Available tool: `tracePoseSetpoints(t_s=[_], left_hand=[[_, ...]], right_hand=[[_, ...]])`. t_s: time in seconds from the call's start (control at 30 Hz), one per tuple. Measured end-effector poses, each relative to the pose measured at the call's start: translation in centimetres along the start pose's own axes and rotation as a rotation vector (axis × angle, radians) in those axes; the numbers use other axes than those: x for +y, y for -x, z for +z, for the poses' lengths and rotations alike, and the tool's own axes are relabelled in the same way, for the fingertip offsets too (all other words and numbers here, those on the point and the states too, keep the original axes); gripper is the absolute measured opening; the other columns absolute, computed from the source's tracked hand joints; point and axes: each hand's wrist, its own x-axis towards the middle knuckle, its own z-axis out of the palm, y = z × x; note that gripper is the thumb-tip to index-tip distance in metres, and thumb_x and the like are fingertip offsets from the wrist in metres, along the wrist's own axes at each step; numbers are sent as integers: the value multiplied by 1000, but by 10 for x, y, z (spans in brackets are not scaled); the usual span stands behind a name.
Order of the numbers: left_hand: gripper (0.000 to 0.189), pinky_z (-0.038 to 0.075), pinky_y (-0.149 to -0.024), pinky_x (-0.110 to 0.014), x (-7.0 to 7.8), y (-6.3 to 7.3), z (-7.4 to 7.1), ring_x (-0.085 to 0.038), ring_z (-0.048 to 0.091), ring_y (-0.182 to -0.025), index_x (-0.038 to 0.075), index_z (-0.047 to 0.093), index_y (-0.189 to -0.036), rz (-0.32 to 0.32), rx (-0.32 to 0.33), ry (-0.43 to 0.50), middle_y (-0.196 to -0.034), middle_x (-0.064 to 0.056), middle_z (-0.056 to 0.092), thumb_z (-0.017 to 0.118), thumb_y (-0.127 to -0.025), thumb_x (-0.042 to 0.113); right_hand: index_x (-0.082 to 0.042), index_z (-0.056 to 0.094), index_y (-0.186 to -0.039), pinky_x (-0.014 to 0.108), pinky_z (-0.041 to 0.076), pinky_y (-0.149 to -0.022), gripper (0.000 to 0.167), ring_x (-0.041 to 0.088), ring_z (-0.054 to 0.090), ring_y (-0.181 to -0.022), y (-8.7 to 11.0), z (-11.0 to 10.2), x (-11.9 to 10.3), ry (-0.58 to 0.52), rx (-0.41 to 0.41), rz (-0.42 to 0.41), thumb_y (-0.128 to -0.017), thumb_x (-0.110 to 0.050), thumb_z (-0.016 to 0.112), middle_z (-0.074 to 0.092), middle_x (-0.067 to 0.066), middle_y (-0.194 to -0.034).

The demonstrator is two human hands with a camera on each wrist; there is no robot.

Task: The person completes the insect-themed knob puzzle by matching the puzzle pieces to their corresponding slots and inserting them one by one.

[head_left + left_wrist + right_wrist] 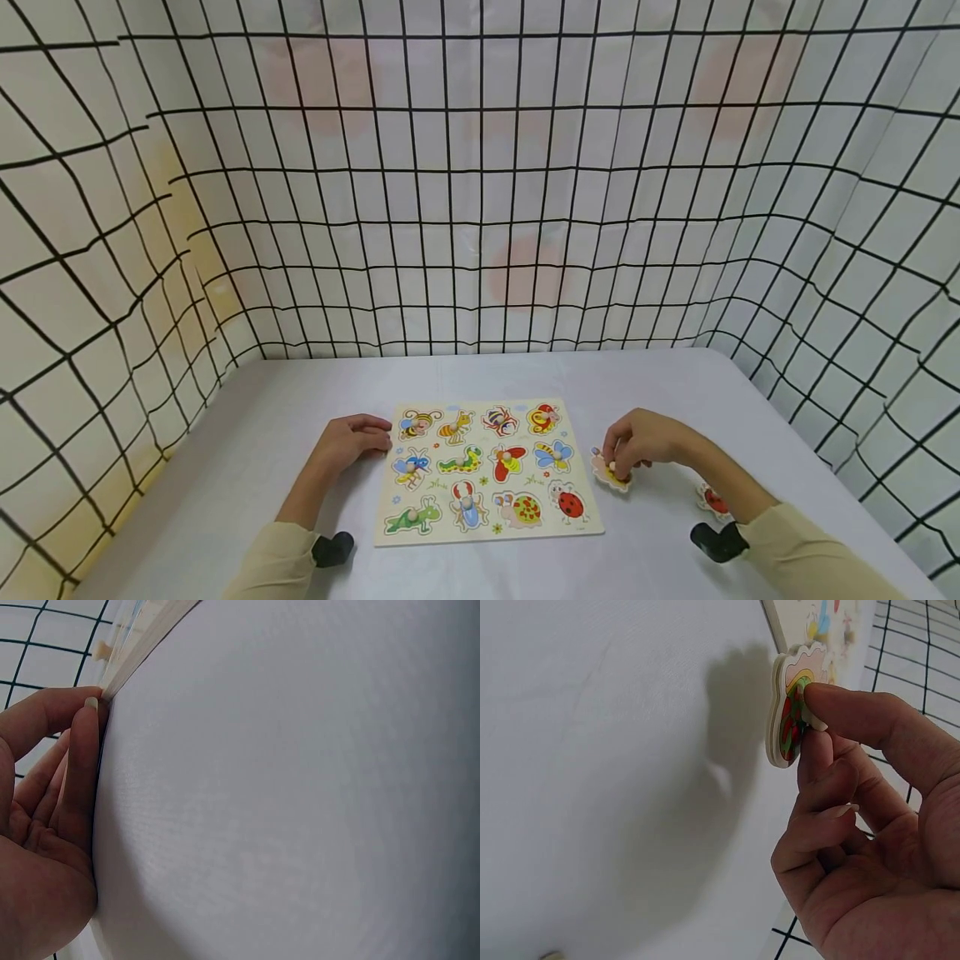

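A wooden peg puzzle board (pixel 438 483) printed with insects lies flat on the table. My left hand (pixel 350 444) rests beside its left edge, and in the left wrist view the tips of the thumb and forefinger touch the board's edge (pixel 146 649). To the right of the board, my right hand (pixel 643 437) pinches a snail puzzle piece (pixel 613 478) by its knob. The right wrist view shows that piece (pixel 786 739) tilted, its shadow on the table below, while the other fingers curl beneath the thumb and forefinger.
A ladybug puzzle piece (pixel 713 501) lies on the white table (pixel 645 550), partly hidden by my right forearm. Several knobbed pieces sit in the board, such as the green caterpillar (pixel 461 460). Black grid netting (pixel 480 192) over white walls surrounds the table.
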Motion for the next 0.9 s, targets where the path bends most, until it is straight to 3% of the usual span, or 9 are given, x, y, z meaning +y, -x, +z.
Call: tracePoseSetpoints(t_s=[0.43,0.9], left_hand=[[25,56,-70,-27,-1,-1,0,-18,67,-75,5,75,-110,8,-5,1,-100,-8,76,78,-85,11],[26,55,-69,-26,-1,1,-1,-18,67,-75,6,75,-110,13,-5,1,-100,-7,76,78,-85,11]], right_hand=[[-12,74,-82,28,40,-57,14,14,53,-63,-15,16,-22,9,-23,-6,-71,-8,82,66,-1,-68],[-10,74,-79,27,38,-56,13,14,50,-60,-27,34,-48,-12,-79,-66,-71,-4,81,63,-2,-65]])
